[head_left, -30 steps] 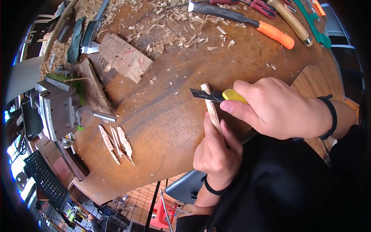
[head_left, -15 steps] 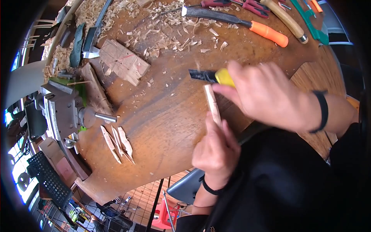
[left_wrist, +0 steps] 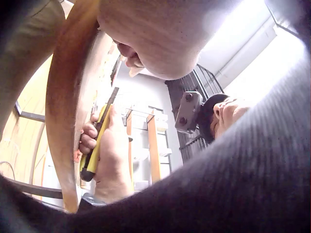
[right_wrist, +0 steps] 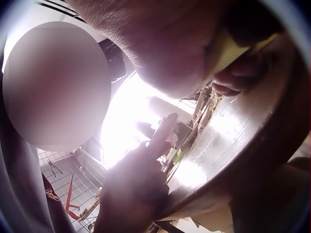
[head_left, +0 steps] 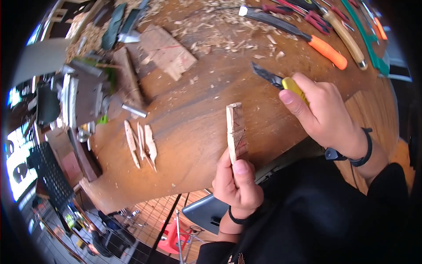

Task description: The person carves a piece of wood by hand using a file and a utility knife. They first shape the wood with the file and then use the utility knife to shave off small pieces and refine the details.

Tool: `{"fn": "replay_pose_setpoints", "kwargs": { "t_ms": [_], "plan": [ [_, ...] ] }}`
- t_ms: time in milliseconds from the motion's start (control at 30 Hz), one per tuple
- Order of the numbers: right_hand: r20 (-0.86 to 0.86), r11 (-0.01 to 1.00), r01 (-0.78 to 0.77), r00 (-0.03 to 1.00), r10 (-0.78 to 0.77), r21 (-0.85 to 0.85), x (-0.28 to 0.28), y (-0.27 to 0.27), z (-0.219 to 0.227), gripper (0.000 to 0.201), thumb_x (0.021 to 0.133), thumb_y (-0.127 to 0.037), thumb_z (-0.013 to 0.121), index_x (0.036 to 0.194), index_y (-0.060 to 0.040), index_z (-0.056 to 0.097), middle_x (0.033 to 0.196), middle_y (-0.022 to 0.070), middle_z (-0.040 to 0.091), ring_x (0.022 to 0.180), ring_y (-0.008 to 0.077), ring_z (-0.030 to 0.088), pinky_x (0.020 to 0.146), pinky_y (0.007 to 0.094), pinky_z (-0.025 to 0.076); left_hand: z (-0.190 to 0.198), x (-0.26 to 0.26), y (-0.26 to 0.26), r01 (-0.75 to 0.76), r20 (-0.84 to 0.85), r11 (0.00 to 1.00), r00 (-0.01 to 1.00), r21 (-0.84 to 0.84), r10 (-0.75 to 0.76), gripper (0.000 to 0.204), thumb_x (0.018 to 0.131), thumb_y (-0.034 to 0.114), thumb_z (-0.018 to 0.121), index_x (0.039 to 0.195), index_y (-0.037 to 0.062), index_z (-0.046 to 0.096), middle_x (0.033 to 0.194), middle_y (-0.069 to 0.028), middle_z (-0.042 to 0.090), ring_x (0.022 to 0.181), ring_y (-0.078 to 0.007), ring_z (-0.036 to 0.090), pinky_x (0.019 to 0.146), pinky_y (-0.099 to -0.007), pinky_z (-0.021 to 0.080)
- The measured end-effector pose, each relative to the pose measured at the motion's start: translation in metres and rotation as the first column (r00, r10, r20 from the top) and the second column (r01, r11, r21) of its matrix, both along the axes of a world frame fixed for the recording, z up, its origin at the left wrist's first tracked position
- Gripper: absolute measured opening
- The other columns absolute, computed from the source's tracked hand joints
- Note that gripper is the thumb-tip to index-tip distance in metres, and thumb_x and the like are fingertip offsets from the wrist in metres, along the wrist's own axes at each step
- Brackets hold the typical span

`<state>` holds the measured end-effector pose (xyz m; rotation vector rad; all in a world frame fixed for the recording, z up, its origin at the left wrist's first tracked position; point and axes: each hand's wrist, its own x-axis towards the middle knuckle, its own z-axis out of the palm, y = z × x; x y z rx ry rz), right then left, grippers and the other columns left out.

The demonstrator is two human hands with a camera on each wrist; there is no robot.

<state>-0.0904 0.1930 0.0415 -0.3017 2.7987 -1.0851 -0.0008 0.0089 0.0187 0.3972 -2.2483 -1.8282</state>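
Knife (head_left: 288, 85) now farther from wooden stick (head_left: 236, 127)

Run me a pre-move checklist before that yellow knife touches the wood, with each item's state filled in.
1. Wood piece held: ok; the left hand pinches its lower part, upper end free.
2. Knife gripped: ok; the right hand holds its yellow handle.
3. Blade apart from wood and left hand: ok; open space shows between them in the head view.
4. Blade locked: cannot tell; no view shows the lock clearly.
5. Bench free of shavings: not ok; shavings litter its far part.
6. Orange-handled chisel clear of both hands: ok; it lies beyond them.
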Motion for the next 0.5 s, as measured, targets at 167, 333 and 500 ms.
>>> {"fn": "replay_pose_setpoints", "kwargs": {
  "t_ms": [167,333,500],
  "plan": [
    [0.009,0.994,0.103,0.995,-0.103,0.038,0.002,-0.006,0.002,0.049,0.104,-0.046,0.058,0.082,-0.0025,0.055,0.057,0.0203,0.055,0.057,0.0442,0.061,0.051,0.0492,0.043,0.0064,-0.0082,-0.0002,-0.048,-0.004,0.954,0.999,0.297,0.051,0.051,0.109,0.032,0.045,0.12,-0.0146,0.063,0.059,-0.0018,0.051,0.046,-0.0052,0.035,0.045,-0.0213,0.023],
    [0.021,0.989,0.148,0.989,-0.148,-0.011,0.004,-0.0078,0.0041,0.052,0.105,-0.05,0.055,0.087,-0.0017,0.059,0.059,0.0204,0.055,0.061,0.0456,0.061,0.055,0.049,0.044,0.0066,-0.0064,-0.0043,-0.082,0.019,0.924,0.997,0.373,0.081,0.051,0.109,0.033,0.046,0.121,-0.0139,0.063,0.058,-0.0017,0.05,0.045,-0.0058,0.035,0.045,-0.0223,0.025],
    [0.09,0.989,0.141,0.986,-0.138,-0.037,0.0019,-0.0043,0.0083,0.053,0.105,-0.051,0.055,0.087,-0.0009,0.06,0.058,0.0198,0.053,0.06,0.0432,0.061,0.055,0.0446,0.043,0.0045,-0.0079,-0.0096,-0.055,-0.031,0.903,0.997,0.427,0.075,0.049,0.109,0.03,0.044,0.121,-0.0136,0.063,0.063,-0.0032,0.054,0.048,-0.0061,0.038,0.046,-0.0222,0.029]
  ]
}}
